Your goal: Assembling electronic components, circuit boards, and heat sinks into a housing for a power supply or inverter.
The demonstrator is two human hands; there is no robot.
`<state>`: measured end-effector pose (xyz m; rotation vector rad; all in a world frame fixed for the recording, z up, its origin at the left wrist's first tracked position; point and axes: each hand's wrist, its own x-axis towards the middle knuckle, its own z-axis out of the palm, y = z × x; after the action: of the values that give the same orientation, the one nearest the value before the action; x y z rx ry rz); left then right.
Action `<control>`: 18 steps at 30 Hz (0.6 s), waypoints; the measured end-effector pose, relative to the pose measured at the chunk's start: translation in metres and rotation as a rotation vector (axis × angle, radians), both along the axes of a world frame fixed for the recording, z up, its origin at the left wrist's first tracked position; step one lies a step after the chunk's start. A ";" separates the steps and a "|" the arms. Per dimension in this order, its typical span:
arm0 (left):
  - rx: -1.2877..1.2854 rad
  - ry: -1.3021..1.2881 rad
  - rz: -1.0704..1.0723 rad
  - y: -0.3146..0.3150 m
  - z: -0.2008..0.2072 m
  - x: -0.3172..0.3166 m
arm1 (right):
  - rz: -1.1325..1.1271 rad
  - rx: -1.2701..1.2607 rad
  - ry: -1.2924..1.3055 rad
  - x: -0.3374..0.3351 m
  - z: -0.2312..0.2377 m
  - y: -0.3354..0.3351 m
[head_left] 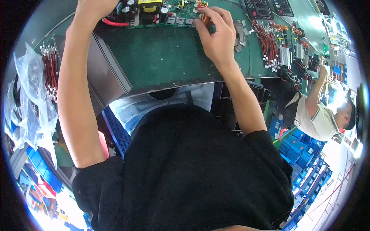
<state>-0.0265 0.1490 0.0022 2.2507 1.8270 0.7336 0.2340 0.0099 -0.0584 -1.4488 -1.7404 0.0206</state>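
A green circuit board [144, 26] lies across the far side of the bench, its upper part cut off by the picture's edge. It bears a yellow-topped transformer [150, 7], round capacitors [163, 14] and several flat metal-tabbed parts along its near edge. My right hand [220, 32] is at the board's right end, thumb and fingers closed round a copper-wound coil [206, 18]. At the board's left end is my left hand [99, 5], its fingers beyond the picture's top edge. A thick red wire [115, 23] runs from the board beside it.
Grey metal panels [106, 71] lie at the left bench edge, near bundled red and black wires [50, 69] and clear plastic bags [32, 96]. Grey metal pieces [239, 36] and more wire bundles [268, 44] are on the right. A co-worker [320, 115] works farther right, near blue bins [298, 148].
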 end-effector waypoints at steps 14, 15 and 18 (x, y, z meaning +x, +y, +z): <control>0.014 -0.017 -0.017 0.000 -0.004 -0.001 | -0.010 0.031 0.044 -0.004 -0.003 -0.008; 0.023 -0.016 -0.021 0.000 -0.004 -0.001 | -0.015 0.059 0.063 0.000 -0.003 -0.010; 0.036 -0.011 -0.024 0.001 -0.005 -0.004 | -0.011 0.127 -0.041 0.002 0.006 -0.013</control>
<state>-0.0307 0.1501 -0.0029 2.2811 1.7931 0.7795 0.2360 -0.0029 -0.0521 -1.3749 -1.7345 -0.1242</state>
